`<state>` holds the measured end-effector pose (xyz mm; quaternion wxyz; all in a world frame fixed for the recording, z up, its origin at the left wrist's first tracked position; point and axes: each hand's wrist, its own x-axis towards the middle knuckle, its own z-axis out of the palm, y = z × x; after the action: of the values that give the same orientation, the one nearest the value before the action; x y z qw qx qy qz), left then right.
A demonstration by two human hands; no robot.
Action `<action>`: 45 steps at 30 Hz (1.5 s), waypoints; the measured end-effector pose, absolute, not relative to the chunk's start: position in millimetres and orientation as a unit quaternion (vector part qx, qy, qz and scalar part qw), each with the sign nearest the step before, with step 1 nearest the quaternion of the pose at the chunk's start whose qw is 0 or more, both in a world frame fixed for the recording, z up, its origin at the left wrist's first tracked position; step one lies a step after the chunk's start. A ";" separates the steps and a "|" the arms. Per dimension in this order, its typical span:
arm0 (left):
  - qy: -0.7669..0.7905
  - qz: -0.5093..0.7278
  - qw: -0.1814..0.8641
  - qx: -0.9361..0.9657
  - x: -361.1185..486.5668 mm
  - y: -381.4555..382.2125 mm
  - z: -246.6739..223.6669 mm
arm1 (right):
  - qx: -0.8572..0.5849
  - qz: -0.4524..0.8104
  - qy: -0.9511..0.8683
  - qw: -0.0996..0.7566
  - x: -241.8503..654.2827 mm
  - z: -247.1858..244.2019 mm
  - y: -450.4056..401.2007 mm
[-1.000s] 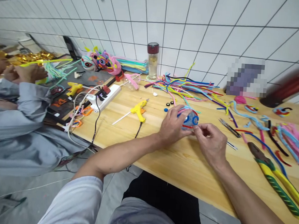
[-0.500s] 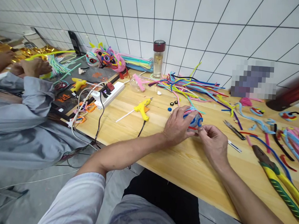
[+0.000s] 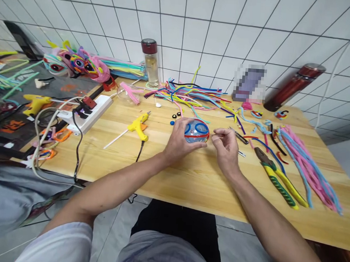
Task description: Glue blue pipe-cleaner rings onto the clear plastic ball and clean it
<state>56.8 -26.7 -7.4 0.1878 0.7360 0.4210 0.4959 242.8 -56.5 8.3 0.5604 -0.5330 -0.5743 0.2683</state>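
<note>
1 blue-ringed clear ball (image 3: 196,137) was cupped over the table (image 3: 189,184) in the half-open left hand (image 3: 177,142), presumably for steadiness, while the right hand (image 3: 226,150), nearly closed, was just beside it, contents indeterminable.

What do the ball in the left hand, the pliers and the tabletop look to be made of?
Ball: probably clear plastic, glossy and see-through; glass can't be ruled out.

Pliers: dark, dull metal head, likely steel; the green-and-yellow handles look like molded plastic or rubber.

Tabletop: pale wood with a smooth, slight sheen, showing streaky grain; possibly a wood-look laminate.
</note>
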 end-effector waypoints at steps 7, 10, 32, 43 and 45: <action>0.369 0.529 0.312 0.697 57.7 -27.6 -6.2 | -0.438 0.453 -0.585 0.511 242.4 11.0 -56.9; 0.348 0.512 0.354 0.701 57.5 -27.8 -5.2 | -0.434 0.468 -0.587 0.499 242.8 12.1 -56.7; 0.337 0.500 0.289 0.743 44.6 -19.3 1.1 | -0.534 0.193 -0.680 0.464 243.2 -5.8 -53.3; 0.327 0.491 0.242 0.770 41.0 -14.8 -1.8 | -0.539 0.194 -0.675 0.465 243.2 -4.3 -52.9; 0.328 0.486 0.248 0.771 40.3 -14.2 -1.0 | -0.540 0.199 -0.674 0.464 244.3 -3.4 -52.9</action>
<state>40.3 -14.2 -1.0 0.2480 0.7711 0.3280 0.4861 244.3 -52.9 -3.4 0.4642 -0.5396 -0.6736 0.1988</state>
